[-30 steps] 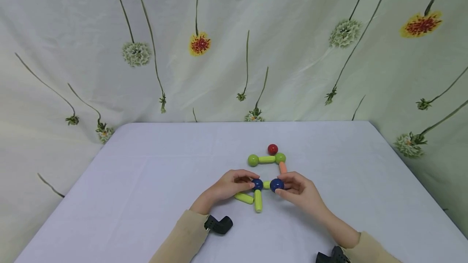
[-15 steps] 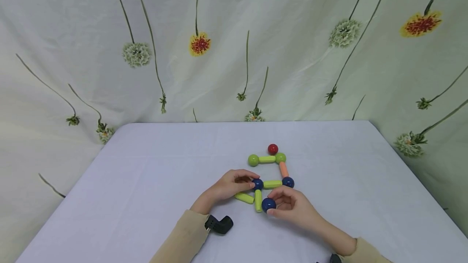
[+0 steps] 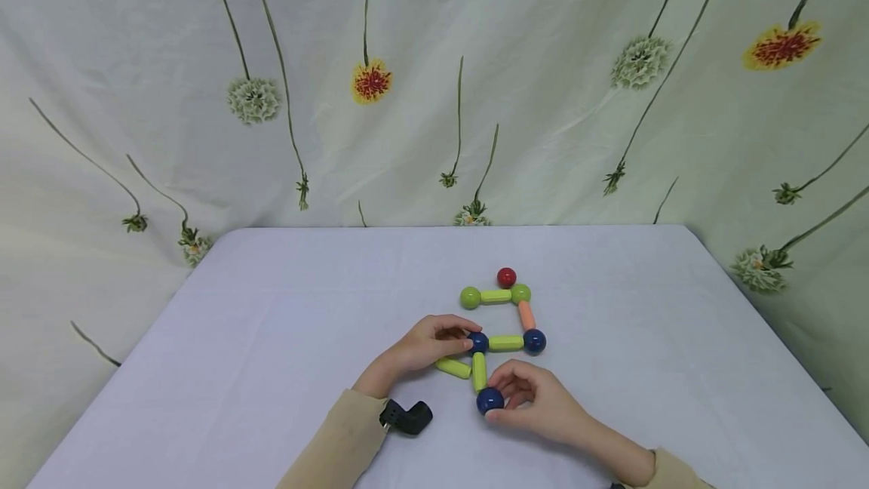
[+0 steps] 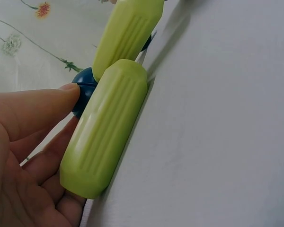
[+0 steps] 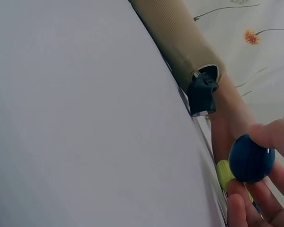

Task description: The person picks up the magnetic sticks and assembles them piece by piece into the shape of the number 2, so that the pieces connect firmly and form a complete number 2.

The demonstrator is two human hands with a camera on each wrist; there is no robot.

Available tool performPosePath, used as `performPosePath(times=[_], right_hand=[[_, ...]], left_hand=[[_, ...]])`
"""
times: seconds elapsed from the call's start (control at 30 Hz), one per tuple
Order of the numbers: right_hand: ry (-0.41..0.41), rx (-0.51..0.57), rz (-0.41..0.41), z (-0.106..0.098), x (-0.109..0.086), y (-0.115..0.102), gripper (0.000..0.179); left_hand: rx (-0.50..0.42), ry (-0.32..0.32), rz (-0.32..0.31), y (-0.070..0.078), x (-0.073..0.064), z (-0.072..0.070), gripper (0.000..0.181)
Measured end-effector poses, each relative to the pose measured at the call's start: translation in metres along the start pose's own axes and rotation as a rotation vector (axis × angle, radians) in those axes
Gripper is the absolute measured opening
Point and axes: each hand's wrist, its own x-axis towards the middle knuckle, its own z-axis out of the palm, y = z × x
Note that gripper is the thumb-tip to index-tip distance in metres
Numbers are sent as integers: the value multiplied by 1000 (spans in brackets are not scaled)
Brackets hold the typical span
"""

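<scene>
My left hand pinches a dark blue ball between thumb and fingers. From that ball one yellow-green rod runs right to another blue ball, and a second yellow-green rod points toward me. My right hand grips a blue ball right at the near end of that second rod. A loose yellow-green rod lies beside my left fingers; in the left wrist view a ridged yellow-green rod fills the middle. The right wrist view shows the held blue ball up close.
Beyond the hands, an orange rod links the right blue ball to a green ball. A yellow-green rod joins it to another green ball. Behind sits a red ball. All lie on a white-covered table.
My right hand has carried its blue ball from beside the right-hand ball toward me and left, to the near end of the rod. My left hand has stayed in place.
</scene>
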Motion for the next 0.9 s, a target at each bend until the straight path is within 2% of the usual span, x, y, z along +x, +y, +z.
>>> performPosePath(times=[0.2, 0.37, 0.9], right_hand=[[14, -49, 17, 3, 0, 0, 33], [30, -86, -3, 5, 0, 0, 33], [63, -125, -25, 8, -1, 1, 34]], left_hand=[[3, -1, 8, 1, 0, 0, 27], [3, 0, 8, 3, -1, 0, 27], [8, 3, 4, 1, 0, 0, 26]])
